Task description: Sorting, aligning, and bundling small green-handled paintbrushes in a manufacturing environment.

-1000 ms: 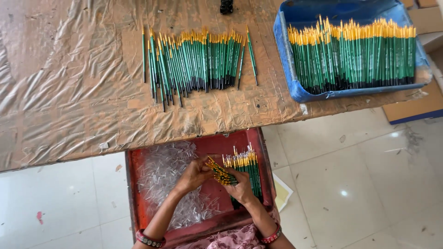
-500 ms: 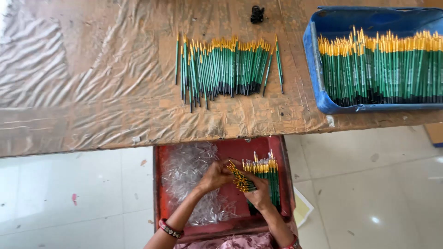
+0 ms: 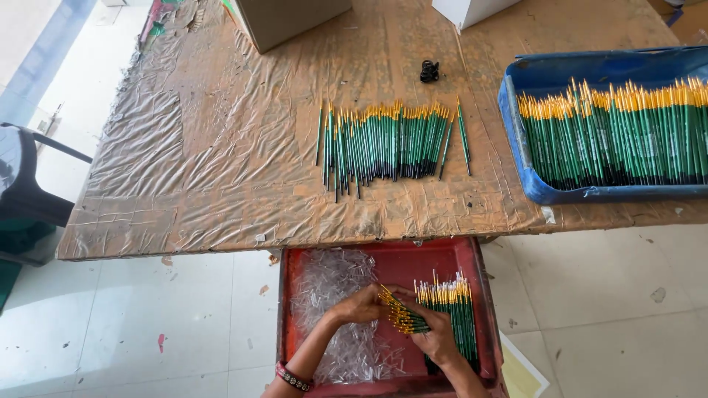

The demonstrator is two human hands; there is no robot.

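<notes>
Left hand (image 3: 363,304) and right hand (image 3: 435,337), fingers clamped on small bundle of brushes (image 3: 398,315) over red tray (image 3: 402,259) holding clear caps (image 3: 333,284). Finished row of brushes (image 3: 387,140) on table (image 3: 221,147); blue bin (image 3: 531,81) remains full, so judged early.

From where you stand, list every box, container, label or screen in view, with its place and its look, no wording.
Cardboard box: far edge of the table, left of centre, brown, cut off by the frame.
White box: far edge, right of centre, only a corner shows.
Blue tray: right end of the table, rectangular, holding green brushes with yellow tips.
Red tray: below the table's near edge, rectangular, under both hands.
No screens or readable labels visible.
</notes>
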